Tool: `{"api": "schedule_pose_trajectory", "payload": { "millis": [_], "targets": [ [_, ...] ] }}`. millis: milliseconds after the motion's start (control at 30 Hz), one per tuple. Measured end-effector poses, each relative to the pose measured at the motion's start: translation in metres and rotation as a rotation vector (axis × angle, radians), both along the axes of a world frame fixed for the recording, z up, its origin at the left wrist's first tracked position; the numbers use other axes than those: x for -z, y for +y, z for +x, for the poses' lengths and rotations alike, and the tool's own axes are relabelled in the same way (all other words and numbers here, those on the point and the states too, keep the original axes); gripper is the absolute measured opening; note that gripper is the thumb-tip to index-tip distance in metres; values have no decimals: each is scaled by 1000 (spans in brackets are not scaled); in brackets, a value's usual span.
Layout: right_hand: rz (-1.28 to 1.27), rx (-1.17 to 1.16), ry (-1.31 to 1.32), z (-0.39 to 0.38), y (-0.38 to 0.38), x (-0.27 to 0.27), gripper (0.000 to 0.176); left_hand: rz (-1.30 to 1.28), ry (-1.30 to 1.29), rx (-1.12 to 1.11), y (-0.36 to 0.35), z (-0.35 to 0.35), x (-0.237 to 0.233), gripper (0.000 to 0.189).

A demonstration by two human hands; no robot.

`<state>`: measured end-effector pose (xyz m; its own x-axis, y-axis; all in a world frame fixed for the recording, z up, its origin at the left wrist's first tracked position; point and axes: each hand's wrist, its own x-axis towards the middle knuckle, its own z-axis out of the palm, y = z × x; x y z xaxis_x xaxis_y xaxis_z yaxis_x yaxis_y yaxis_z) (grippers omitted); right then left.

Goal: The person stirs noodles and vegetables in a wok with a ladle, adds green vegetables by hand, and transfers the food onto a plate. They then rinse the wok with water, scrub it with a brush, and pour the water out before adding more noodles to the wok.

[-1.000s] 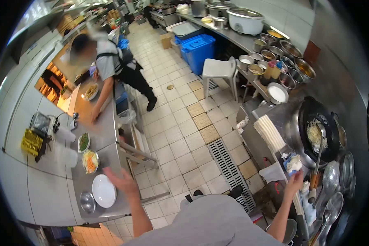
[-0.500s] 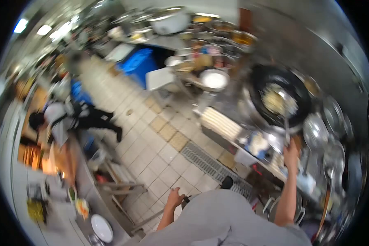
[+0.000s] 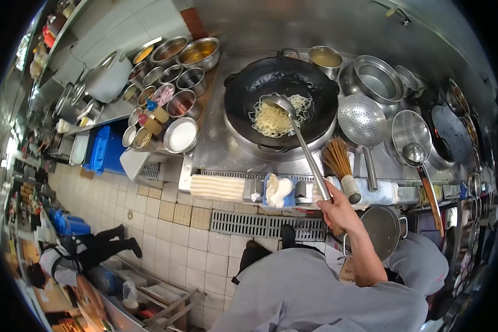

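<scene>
My right hand [image 3: 340, 211] is closed around the end of a long metal ladle [image 3: 307, 152]. The ladle's bowl rests on pale noodles [image 3: 271, 120] in the middle of a large black wok [image 3: 249, 94], which sits on the steel stove. Just right of the ladle's handle is a bamboo wok brush [image 3: 337, 157], its bristles pointing toward the wok. A perforated strainer [image 3: 362, 120] lies to the right of that. Folded striped cloth [image 3: 218, 187] and a blue tray [image 3: 270, 199] with white cloth line the front edge. My left hand is out of view.
Several bowls of ingredients, including one of white powder [image 3: 181, 135], stand left of the wok. A large pot [image 3: 375, 235] sits low by my right arm. One person in grey [image 3: 418, 263] is close at my right; another person [image 3: 61, 260] works at the far-left counter.
The view has turned right, bringing the wok near the centre. My left hand has gone out of view. My right hand still grips the ladle over the noodles.
</scene>
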<state>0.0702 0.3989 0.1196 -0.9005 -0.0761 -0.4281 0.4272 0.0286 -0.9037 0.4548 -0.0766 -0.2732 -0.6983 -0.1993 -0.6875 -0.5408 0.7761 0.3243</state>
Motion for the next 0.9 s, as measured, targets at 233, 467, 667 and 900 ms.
{"api": "schedule_pose_trajectory", "payload": {
  "millis": [233,467,667,900],
  "targets": [
    [245,96,215,-36,-15,43,61,174,-29,-93,-56,-84,-11,42],
    [89,133,-53,-27,-45,-6,58,507,139,-806,-83,-258,-76,41],
    [289,250,127,-79,-96,32,64,498,61,-754,-108,-273,-59,38],
    [113,235,-50,-40,-97,-7,62,223,231,790,-194,-182,90,19]
  ]
}}
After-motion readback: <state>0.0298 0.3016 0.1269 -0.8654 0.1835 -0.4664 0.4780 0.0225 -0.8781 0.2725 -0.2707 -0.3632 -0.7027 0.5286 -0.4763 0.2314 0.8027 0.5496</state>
